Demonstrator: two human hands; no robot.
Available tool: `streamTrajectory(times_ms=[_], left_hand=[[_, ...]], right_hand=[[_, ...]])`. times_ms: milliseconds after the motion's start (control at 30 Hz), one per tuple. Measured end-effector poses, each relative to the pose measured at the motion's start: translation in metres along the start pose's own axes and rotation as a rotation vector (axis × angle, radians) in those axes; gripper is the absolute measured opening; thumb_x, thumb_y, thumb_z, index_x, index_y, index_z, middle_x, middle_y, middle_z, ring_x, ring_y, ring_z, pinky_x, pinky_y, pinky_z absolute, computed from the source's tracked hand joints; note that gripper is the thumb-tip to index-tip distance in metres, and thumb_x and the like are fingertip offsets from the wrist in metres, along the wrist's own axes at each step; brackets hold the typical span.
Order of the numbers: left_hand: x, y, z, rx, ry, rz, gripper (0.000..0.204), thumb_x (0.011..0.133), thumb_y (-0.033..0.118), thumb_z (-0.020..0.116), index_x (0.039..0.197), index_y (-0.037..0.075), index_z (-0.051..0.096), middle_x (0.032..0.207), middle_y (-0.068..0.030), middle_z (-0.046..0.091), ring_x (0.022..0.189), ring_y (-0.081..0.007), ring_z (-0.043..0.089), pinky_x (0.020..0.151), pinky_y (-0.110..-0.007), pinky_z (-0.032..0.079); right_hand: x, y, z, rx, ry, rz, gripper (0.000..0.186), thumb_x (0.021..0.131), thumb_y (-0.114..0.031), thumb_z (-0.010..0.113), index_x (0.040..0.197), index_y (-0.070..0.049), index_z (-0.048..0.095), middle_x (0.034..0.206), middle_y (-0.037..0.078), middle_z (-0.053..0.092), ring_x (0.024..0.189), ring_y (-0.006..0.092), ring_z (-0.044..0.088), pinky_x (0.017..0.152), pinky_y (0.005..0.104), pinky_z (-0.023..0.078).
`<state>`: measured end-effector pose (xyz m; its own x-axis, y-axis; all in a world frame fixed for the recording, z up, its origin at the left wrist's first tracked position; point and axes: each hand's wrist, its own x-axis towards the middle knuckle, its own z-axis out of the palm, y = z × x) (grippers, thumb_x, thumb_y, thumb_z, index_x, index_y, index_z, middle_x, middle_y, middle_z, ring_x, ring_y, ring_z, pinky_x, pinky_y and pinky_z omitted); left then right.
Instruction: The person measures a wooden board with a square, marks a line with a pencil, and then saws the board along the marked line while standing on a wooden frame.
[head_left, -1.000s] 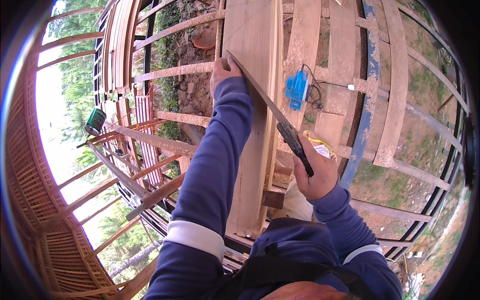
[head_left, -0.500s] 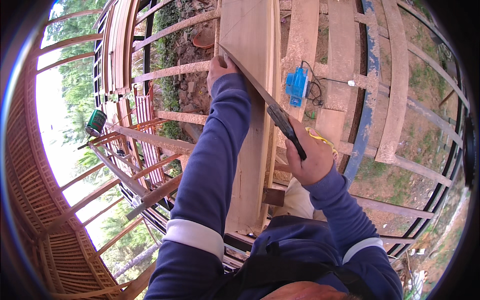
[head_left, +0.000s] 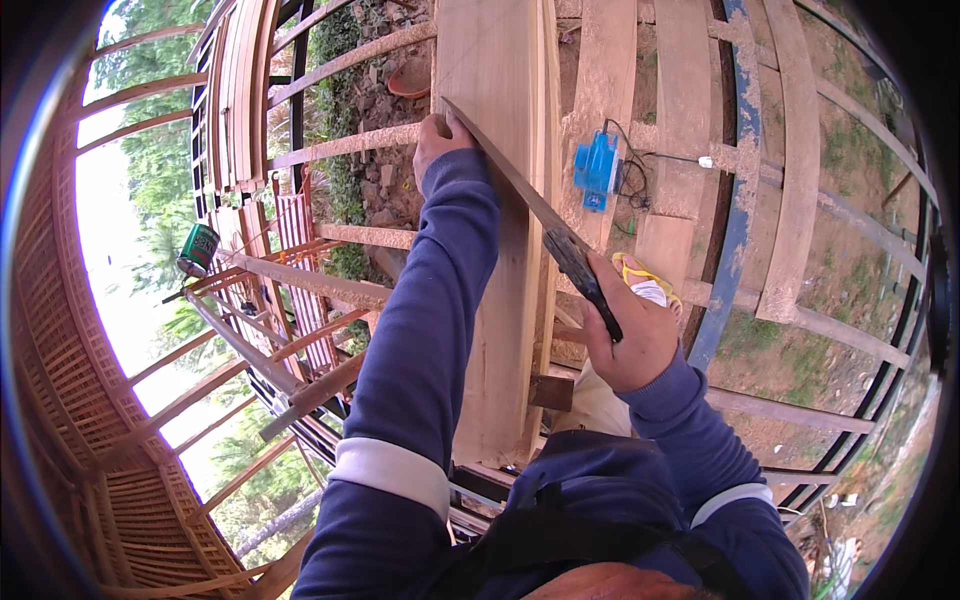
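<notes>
A long, pale wooden board point(head_left: 497, 60) runs away from me down the middle of the view. My left hand point(head_left: 440, 143) grips its left edge, thumb on top beside the far end of the blade; the fingers curl partly out of sight. In my right hand point(head_left: 632, 330) is the black handle of a handsaw point(head_left: 510, 175). Its blade slants across the board from near right to far left, the tip close to my left thumb. Whether the teeth are sunk into the wood cannot be made out.
A blue electric planer point(head_left: 597, 172) with a black cord lies on sawdust-covered planks right of the board. Below it shows a foot in a yellow-strapped sandal point(head_left: 650, 283). A green can point(head_left: 198, 249) stands at the left. Open gaps lie between the wooden bars point(head_left: 345, 150).
My right hand has drawn back slightly toward me and to the right, pulling the saw along. More of the yellow-strapped sandal shows. My left hand keeps its place on the board.
</notes>
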<state>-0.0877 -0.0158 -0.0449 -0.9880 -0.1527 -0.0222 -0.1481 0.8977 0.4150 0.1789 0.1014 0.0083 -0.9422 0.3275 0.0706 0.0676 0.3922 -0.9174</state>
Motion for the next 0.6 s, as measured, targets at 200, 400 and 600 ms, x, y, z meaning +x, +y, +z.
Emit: streamTrajectory(times_ms=[200,400,600], left_hand=[[0.001,0.002,-0.001,-0.008,-0.006,0.016,0.042,0.096,0.042,0.055,0.114,0.006,0.068,0.108,-0.0215,0.072,0.103,-0.0409,0.068,0.089,-0.049,0.052],[0.000,0.001,0.003,0.047,0.082,0.025,0.043,0.096,0.043,0.055,0.115,0.006,0.067,0.108,-0.0216,0.072,0.103,-0.0402,0.068,0.088,-0.048,0.052],[0.001,0.001,-0.002,-0.009,0.006,0.020,0.042,0.097,0.044,0.054,0.113,0.007,0.068,0.108,-0.0200,0.072,0.104,-0.0395,0.068,0.090,-0.047,0.052]], right_hand=[[0.010,-0.002,0.002,0.008,-0.015,0.037,0.051,0.089,-0.013,0.066,0.138,-0.001,0.055,0.075,0.017,0.067,0.063,0.0353,0.067,0.058,0.0435,0.052],[-0.012,0.001,-0.001,0.017,0.035,0.004,0.051,0.090,-0.013,0.066,0.138,-0.001,0.054,0.075,0.016,0.067,0.063,0.0352,0.067,0.058,0.0440,0.052],[0.006,-0.004,0.004,0.019,-0.032,0.052,0.051,0.089,-0.012,0.066,0.138,-0.002,0.055,0.073,0.017,0.066,0.062,0.0354,0.066,0.057,0.0442,0.052]])
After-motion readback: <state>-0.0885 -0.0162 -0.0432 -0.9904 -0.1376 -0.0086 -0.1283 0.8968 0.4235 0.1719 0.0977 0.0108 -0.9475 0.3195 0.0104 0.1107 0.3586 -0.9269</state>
